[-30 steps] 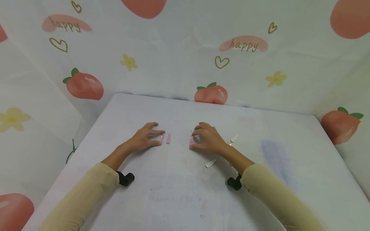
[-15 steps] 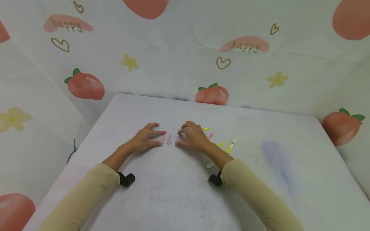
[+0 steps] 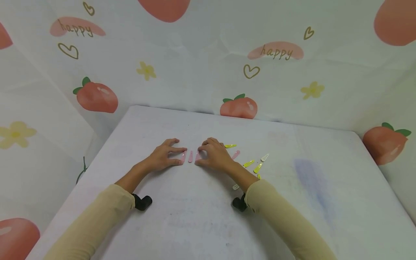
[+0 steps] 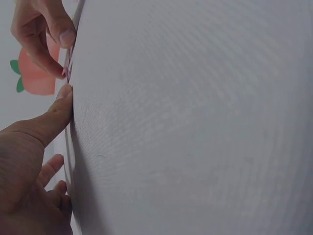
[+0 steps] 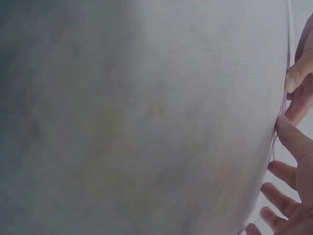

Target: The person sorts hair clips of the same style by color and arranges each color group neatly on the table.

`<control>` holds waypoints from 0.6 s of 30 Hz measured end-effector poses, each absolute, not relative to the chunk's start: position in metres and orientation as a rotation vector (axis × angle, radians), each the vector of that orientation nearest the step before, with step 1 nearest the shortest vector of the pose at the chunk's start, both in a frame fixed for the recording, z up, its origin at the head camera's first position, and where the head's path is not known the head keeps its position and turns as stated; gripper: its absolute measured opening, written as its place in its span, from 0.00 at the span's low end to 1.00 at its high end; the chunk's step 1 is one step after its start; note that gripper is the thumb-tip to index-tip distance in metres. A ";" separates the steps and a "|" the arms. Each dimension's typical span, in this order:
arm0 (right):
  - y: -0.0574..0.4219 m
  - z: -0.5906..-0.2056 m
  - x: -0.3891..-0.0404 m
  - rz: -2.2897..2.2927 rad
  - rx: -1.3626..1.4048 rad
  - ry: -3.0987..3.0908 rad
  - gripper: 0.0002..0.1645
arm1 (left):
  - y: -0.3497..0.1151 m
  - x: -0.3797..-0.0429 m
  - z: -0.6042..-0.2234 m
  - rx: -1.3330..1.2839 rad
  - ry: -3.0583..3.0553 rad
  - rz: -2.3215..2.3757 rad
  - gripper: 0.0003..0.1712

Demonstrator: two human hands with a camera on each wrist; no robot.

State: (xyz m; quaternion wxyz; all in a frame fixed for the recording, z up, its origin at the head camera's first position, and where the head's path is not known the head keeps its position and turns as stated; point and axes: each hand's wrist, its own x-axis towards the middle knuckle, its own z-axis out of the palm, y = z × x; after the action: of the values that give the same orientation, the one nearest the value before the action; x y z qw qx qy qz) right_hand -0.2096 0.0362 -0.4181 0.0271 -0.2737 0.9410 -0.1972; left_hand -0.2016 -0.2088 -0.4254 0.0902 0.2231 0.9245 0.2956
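Glossy pink teardrop middle clip point(image 3: 190, 156) on bench point(image 3: 182, 220). Just left, half-spread left hand point(image 3: 160, 156) pinches matching left clip point(image 3: 183, 156); just right, right hand point(image 3: 216, 154) likewise, matching right clip point(image 3: 197, 155). Align ends; release straight up.

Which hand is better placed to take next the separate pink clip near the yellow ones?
Probably the right hand, once freed from its pink clip: the separate pink clip lies beside it; the left hand is farther, across the clip row.
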 end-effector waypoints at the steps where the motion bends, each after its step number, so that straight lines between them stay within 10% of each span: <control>1: 0.036 -0.418 -0.209 -0.617 -0.836 2.904 0.27 | -0.209 -0.202 -0.426 0.666 2.749 0.878 0.32; 18: 0.069 -0.407 -0.212 -0.612 -0.811 2.936 0.35 | -0.209 -0.202 -0.428 0.663 2.748 0.891 0.32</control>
State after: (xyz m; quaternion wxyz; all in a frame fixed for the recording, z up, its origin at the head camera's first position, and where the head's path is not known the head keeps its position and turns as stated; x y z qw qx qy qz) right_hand -0.2124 0.0687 -0.4067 0.0173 -0.2609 0.9449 -0.1970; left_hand -0.2024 -0.2094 -0.4280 0.0887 0.2230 0.9234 0.2995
